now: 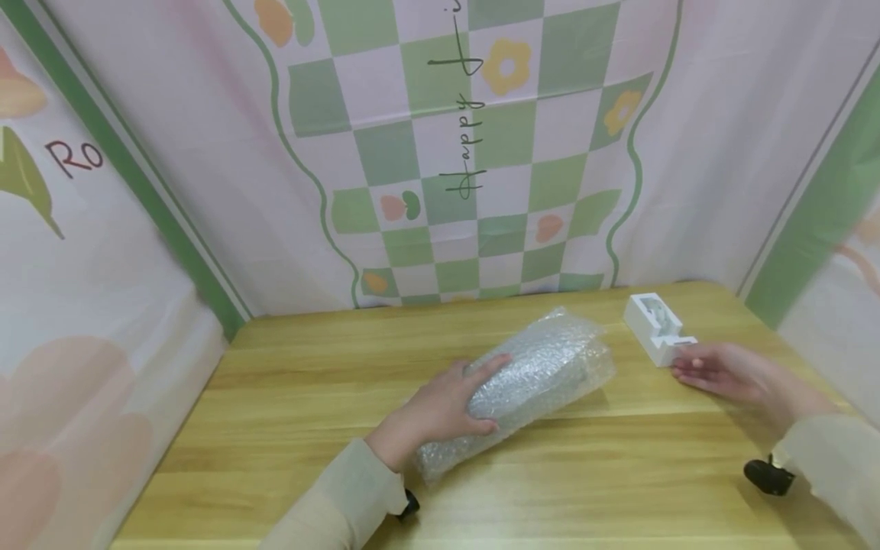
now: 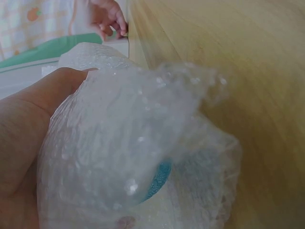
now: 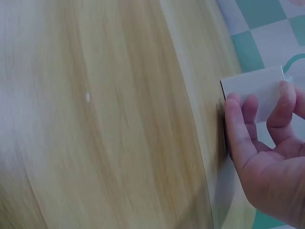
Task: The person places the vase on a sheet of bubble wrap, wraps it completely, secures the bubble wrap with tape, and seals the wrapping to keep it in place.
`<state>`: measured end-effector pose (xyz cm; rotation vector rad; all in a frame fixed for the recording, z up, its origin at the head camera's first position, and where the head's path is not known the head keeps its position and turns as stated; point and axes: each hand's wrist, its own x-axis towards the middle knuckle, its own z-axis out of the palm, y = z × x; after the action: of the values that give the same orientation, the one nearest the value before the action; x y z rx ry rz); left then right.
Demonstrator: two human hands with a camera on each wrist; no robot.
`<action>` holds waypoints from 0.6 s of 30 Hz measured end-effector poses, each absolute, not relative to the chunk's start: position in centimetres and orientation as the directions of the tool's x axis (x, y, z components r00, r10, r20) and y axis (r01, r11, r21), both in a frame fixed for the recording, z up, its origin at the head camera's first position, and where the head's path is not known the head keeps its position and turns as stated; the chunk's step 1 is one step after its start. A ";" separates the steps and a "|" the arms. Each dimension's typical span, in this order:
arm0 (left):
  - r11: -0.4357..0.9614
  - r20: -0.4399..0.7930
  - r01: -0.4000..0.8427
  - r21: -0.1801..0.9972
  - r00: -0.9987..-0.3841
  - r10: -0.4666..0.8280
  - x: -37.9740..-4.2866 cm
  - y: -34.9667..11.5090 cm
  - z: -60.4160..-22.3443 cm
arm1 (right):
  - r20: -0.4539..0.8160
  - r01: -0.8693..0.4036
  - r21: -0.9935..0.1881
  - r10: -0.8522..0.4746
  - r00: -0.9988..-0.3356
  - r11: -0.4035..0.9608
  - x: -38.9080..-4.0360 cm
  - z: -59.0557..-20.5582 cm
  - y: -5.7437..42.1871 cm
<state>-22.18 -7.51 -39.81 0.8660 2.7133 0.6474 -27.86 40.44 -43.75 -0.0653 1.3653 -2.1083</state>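
Note:
A roll-shaped bundle of clear bubble wrap (image 1: 543, 374) lies slantwise on the table. Over its near part, my left hand (image 1: 443, 405) grips it with the thumb on one side and fingers on the other. Through the loose end of the wrap, a blue curved edge (image 2: 159, 181) shows in the left wrist view; the rest of the contents is hidden. To the right stands a white tape dispenser (image 1: 649, 325) with a roll of tape in it. My right hand (image 1: 729, 374) is at its front end, thumb and forefinger pinching at the tape's end by the cutter.
The wooden table (image 1: 302, 412) meets a hanging cloth (image 1: 440, 160) with green checks and flowers at its back edge. More printed cloth (image 1: 89, 321) hangs along the left, and another stretch (image 1: 832, 305) along the right.

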 end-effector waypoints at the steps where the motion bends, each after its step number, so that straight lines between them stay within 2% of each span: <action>1: 0.729 -0.072 0.497 0.471 -0.802 0.594 -22.2 -7.5 -39.8 | -0.268 0.462 -0.845 -0.536 -0.801 -0.269 -27.9 -43.8 40.5; 9: 0.726 -0.070 0.495 0.476 -0.802 0.593 -22.2 -7.5 -39.7 | -0.227 0.455 -0.849 -0.590 -0.775 -0.270 -27.9 -43.8 40.6; 18: 0.729 -0.069 0.502 0.465 -0.800 0.595 -22.3 -7.5 -39.8 | -0.284 0.517 -0.796 -0.560 -0.779 -0.316 -27.8 -43.3 40.4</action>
<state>-22.33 -7.49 -39.79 0.8743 2.7183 0.6399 -27.81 40.37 -43.27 -0.0580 1.2584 -2.1185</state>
